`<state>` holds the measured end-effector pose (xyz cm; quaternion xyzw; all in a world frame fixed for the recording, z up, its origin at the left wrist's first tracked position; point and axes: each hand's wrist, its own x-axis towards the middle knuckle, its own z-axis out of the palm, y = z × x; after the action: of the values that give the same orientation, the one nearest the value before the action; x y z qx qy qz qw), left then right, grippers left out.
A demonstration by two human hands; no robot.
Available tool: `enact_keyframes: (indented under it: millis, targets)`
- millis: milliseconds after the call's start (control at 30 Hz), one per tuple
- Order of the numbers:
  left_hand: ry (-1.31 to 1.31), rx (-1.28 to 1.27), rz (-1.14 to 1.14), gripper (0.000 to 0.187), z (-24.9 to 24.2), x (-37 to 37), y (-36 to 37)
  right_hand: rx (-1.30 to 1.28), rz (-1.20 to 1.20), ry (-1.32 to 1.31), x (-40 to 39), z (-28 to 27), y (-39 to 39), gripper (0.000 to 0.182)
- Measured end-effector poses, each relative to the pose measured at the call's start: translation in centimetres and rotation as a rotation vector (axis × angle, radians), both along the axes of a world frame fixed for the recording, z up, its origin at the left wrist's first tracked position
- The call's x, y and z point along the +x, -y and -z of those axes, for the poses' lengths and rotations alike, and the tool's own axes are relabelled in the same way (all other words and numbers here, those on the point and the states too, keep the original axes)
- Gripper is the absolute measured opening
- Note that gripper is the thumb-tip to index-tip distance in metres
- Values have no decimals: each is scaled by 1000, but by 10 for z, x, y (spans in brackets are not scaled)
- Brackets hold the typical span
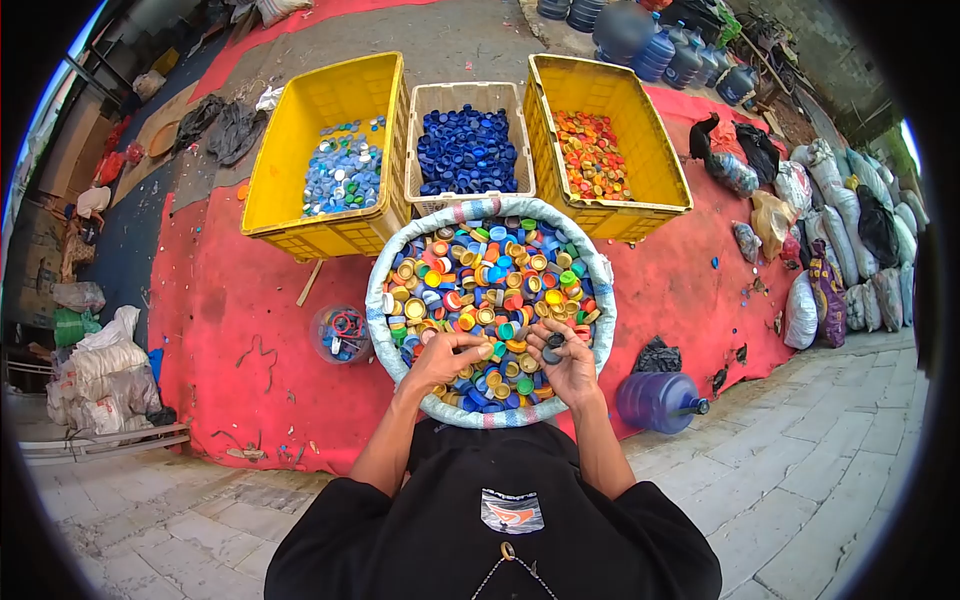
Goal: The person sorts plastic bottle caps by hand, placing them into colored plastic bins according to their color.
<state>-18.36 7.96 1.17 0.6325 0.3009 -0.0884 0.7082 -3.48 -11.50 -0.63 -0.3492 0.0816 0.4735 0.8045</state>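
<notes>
A round basket with a pale, wrapped rim (376,312) stands before me, filled with mixed bottle caps (492,275) in blue, gold, red, yellow and green. Over its near left part, my left hand (445,362) is closed, thumb and forefinger pinched at a green bottle cap (498,350). My right hand (572,372) is turned palm up at the near right, its fingers curled around dark bottle caps (552,348); how many it holds is hard to see.
Beyond the basket stand a yellow crate (270,190) of light blue and white caps, a white crate (413,150) of dark blue caps and a yellow crate (655,160) of orange caps. A clear tub (340,333) sits left; a water jug (660,402) lies right.
</notes>
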Motion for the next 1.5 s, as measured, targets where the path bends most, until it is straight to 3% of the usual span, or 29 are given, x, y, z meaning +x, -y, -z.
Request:
enact_keyframes:
  millis: [67, 167, 333, 433, 600, 833, 967, 1000, 1100, 1167, 1300, 1333, 1367, 1400, 1433, 1467, 1500]
  targets:
    - [-119, 105, 204, 33, -5, -7, -9, -10, 10, -14, -2, 0, -1, 57]
    - [23, 563, 33, 33, 17, -21, -14, -29, 3, 2, -6, -1, -4, 55]
    - [47, 818, 122, 58, 21, -23, -24, -32, -16, -1, -11, 0, -8, 51]
    - [55, 1026, 185, 61, 18, -22, -9, -7, -29, -10, -11, -1, -10, 48]
    - [-23, 1084, 192, 61, 27, -17, 10, -18, -22, -1, -13, -6, -10, 45]
    - [-125, 979, 165, 59, 8, -9, 15, 21, -32, -11, -11, 0, -6, 48]
    - [141, 1061, 75, 55, 27, -11, 10, 76, -13, -40, -8, 6, -1, 48]
    - [166, 1082, 76, 44, 29, -7, 8, 51, -5, -44, -7, 3, 1, 47]
    - [-15, -154, -137, 34, -20, 28, 11, 26, 64, -91, -3, -7, 9, 54]
    - [161, -632, -278, 27, 5, 47, 15, 9, 190, -126, 0, -12, 13, 57]
    - [113, -908, -252, 29, 5, 116, 37, -131, 408, -155, 21, -30, 21, 59]
    - [155, -1020, -213, 31, 9, 144, 38, -151, 386, -160, 38, -30, 23, 51]
    - [148, -1132, -232, 35, 8, 178, 34, -51, 378, -144, 64, -13, 26, 40]
    - [135, -1137, -339, 35, -14, 217, 30, 58, 417, -286, 98, -35, 18, 25]
    - [329, -1032, -318, 56, -29, 254, 25, 227, 462, -139, 126, -61, 6, 24]
    - [299, -949, -400, 69, -57, 285, 18, 329, 514, 2, 151, -91, -6, 24]
    - [272, -862, -480, 83, -81, 306, 12, 814, 204, 88, 211, -30, 8, 27]
